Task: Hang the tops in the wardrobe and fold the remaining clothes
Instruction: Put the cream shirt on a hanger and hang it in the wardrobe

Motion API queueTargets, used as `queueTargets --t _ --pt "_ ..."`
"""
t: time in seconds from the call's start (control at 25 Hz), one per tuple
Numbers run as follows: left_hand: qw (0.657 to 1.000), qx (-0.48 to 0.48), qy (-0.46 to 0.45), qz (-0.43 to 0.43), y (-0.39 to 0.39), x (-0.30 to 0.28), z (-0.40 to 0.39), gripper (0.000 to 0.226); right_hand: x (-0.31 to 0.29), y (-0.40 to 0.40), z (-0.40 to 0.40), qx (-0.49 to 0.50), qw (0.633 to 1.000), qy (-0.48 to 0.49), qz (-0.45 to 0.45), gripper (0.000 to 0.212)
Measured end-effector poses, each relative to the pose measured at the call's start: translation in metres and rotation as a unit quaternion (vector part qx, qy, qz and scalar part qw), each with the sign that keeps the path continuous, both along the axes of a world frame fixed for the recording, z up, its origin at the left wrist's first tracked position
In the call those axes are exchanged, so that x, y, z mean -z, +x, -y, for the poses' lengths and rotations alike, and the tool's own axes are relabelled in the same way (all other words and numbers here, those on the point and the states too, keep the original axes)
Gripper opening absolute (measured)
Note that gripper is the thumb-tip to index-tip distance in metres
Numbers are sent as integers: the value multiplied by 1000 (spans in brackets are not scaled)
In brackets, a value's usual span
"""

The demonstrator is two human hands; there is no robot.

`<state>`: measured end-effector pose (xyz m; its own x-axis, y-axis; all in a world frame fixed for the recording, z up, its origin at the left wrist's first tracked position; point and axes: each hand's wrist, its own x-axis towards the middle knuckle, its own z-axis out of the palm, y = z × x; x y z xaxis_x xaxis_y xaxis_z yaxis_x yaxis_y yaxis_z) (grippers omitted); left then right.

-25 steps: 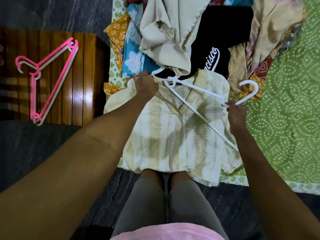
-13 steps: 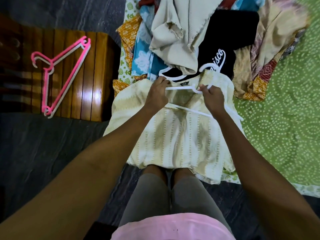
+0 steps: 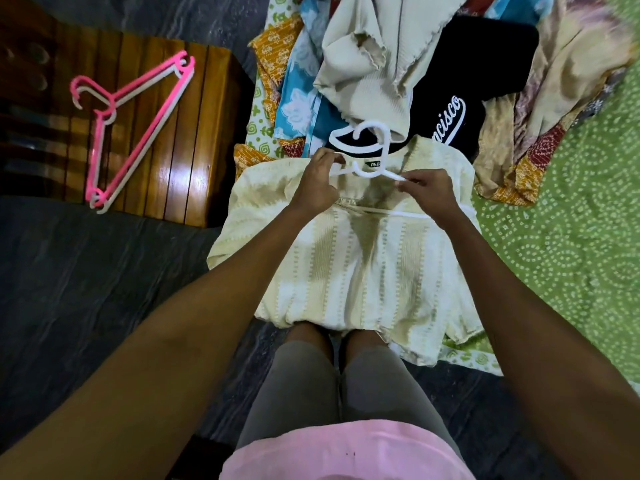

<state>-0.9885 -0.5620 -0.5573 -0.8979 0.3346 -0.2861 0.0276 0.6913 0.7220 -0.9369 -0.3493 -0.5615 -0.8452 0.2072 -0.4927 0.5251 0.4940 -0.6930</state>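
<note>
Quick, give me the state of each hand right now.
Left hand: pinching the left arm of the white plastic hanger at the cream striped top.
Right hand: pinching the hanger's right arm.

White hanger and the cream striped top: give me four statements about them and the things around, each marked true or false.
1. Both hands hold the white hanger. True.
2. The cream striped top hangs in a wardrobe. False: it lies flat on the green bedspread.
3. Pink and white hangers lie on the wooden table. True.
4. The black top is on the white hanger. False: it lies in the pile beyond the hanger.
</note>
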Motion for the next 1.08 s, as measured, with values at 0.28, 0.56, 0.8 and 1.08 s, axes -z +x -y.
queueTargets --t 0.28,0.56,0.8,1.08 --pt "998 -57 -2 27 -13 -7 -5 21 1 -33 54 -69 996 -48 -18 15" --pt "996 -66 22 52 -33 -6 3 23 18 -18 -33 223 975 -17 18 18" --pt "997 -67 36 23 -27 -2 8 29 42 -80 -30 71 992 64 85 59" --pt "987 -157 24 26 -31 5 7 35 49 -49 -50 221 972 -30 71 21"
